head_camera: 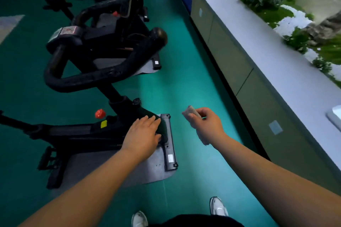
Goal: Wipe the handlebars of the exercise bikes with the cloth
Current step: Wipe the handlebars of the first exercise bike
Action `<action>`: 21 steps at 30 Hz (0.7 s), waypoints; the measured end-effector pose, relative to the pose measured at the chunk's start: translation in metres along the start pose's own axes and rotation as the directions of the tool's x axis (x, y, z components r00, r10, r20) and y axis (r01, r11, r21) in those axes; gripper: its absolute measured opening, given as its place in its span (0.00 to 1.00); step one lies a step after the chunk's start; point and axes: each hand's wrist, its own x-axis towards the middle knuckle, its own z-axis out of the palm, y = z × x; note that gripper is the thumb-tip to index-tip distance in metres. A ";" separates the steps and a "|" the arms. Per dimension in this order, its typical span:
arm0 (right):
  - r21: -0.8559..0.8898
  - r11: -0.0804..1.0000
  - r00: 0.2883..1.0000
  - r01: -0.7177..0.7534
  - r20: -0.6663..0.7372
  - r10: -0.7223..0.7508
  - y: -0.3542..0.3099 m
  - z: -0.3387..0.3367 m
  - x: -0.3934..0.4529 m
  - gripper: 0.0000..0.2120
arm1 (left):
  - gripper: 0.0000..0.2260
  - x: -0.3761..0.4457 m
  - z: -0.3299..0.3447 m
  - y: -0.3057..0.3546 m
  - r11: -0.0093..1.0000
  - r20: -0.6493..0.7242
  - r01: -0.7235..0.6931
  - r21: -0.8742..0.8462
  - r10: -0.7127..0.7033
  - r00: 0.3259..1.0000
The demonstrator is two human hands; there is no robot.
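The right hand [204,123] pinches a small grey cloth [192,112] up in the air over the green floor [184,83], just beside the black handlebars [88,77] of the nearest bike, while the left hand [143,132] reaches out with fingers spread flat.

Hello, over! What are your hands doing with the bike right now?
Left hand flat, touching the near bike's handlebar end. Right hand grips cloth, off the bike. Looped handlebars not being wiped. Nothing in the way.
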 end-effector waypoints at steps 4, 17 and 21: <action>0.043 0.996 0.987 -0.079 -0.139 0.084 -0.011 0.025 -0.026 0.07 | 0.25 -0.001 -0.011 -0.033 0.988 -0.001 -0.153 0.015 0.153 0.988; 0.198 0.979 0.926 0.041 -0.375 0.037 -0.080 0.016 -0.070 0.04 | 0.21 -0.037 -0.109 -0.024 0.742 -0.283 -0.658 -0.124 0.610 0.741; 0.225 0.969 0.903 0.107 -0.430 0.000 -0.106 0.009 -0.085 0.05 | 0.20 -0.045 -0.154 -0.013 0.635 -0.432 -0.760 -0.138 0.652 0.623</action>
